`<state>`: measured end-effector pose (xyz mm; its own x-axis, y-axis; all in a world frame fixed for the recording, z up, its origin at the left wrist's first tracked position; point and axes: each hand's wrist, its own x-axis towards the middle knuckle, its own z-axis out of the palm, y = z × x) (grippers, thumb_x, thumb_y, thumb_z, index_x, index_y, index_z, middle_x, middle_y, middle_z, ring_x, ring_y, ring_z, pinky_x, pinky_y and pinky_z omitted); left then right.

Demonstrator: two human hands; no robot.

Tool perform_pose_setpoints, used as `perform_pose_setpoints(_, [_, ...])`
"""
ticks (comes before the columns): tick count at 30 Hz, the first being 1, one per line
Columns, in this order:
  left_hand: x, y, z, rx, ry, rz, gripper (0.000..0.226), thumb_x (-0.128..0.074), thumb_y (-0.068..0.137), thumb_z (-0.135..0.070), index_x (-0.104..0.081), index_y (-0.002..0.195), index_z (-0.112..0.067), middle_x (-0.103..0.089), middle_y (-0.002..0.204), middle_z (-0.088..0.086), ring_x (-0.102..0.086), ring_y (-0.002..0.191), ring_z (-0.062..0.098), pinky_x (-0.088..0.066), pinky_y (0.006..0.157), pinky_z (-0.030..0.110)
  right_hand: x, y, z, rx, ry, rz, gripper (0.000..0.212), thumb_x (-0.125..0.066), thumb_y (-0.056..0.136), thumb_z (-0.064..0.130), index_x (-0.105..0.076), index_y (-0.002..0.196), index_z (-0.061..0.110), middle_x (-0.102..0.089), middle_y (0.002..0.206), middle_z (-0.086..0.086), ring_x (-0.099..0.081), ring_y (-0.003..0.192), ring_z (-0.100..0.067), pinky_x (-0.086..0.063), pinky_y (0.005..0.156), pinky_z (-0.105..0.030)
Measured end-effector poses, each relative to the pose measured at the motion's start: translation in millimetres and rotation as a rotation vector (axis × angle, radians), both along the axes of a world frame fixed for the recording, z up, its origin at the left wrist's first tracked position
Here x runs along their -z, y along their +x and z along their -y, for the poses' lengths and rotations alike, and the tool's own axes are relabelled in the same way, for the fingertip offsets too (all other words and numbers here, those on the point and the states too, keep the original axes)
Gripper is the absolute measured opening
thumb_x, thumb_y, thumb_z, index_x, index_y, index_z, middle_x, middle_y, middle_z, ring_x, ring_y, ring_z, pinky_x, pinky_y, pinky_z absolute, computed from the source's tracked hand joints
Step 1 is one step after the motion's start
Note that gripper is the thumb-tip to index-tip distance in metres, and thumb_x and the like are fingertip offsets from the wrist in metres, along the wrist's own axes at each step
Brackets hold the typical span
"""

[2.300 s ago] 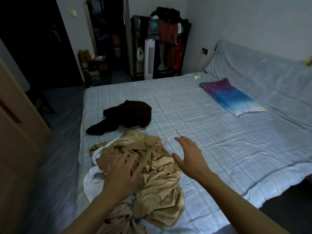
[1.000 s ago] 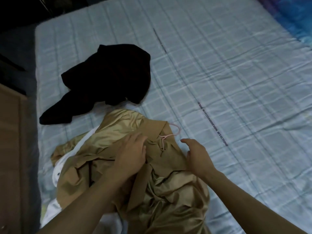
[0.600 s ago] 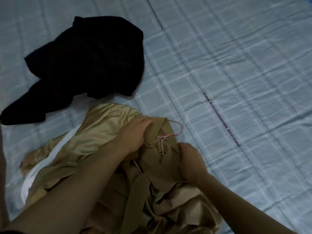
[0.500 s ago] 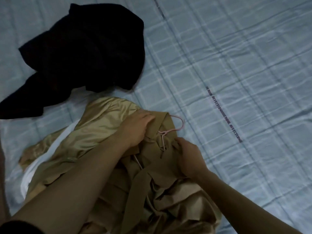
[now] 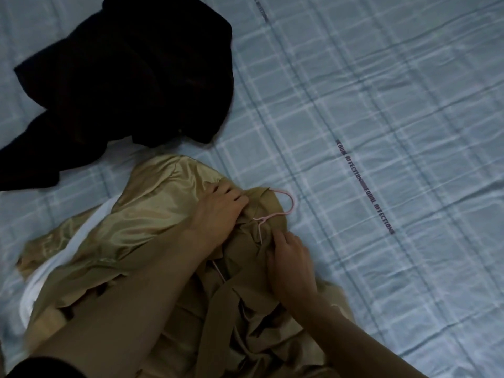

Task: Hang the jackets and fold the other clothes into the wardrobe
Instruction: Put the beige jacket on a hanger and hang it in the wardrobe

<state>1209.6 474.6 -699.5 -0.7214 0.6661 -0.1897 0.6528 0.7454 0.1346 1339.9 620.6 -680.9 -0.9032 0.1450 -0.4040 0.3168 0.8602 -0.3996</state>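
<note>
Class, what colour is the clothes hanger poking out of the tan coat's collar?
Pale pink hanger, seen in the head view.

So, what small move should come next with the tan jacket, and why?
Probably the right hand should lift the pink hanger by its hook: the hook lies free beyond the collar of the tan jacket, which the left hand grips.

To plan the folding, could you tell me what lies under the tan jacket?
White fabric pokes out under the tan jacket at its left side; anything else beneath is hidden.
</note>
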Motion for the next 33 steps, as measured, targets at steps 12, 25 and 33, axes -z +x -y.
perform_pose_setpoints(12, [-54.5, -4.0, 38.8, -0.001, 0.05, -0.074, 0.014, -0.077, 0.077, -0.007, -0.063, 0.073, -0.007, -0.055, 0.074, 0.01, -0.055, 0.072, 0.03, -0.039, 0.054, 0.037, -30.2, -8.4, 10.8, 0.146, -0.426, -0.073, 0.02, -0.044, 0.102, 0.016, -0.063, 0.098, 0.017, -0.064, 0.093, 0.0, -0.055, 0.079, -0.011, -0.038, 0.067, -0.017])
perform_pose_setpoints(25, [-204.5, 8.9, 19.9, -0.176, 0.283, -0.212, 0.039, -0.04, 0.095, -0.031, -0.066, 0.08, -0.006, -0.053, 0.078, 0.01, -0.049, 0.069, 0.028, -0.046, 0.054, 0.044, -171.3, -25.5, -42.4, 0.02, -0.401, -0.386, 0.015, -0.055, 0.097, 0.013, -0.067, 0.106, 0.011, -0.063, 0.096, -0.009, -0.057, 0.087, -0.021, -0.043, 0.079, -0.034])
perform_pose_setpoints(33, [-331.6, 51.0, -3.2, -0.192, 0.376, -0.455, 0.014, -0.065, 0.092, -0.014, -0.07, 0.083, -0.005, -0.054, 0.078, 0.01, -0.051, 0.069, 0.026, -0.043, 0.05, 0.037, -275.9, 5.4, -64.8, 0.06, -0.355, -0.548, 0.014, -0.056, 0.098, 0.021, -0.059, 0.088, 0.011, -0.056, 0.084, -0.002, -0.051, 0.078, -0.018, -0.038, 0.071, -0.031])
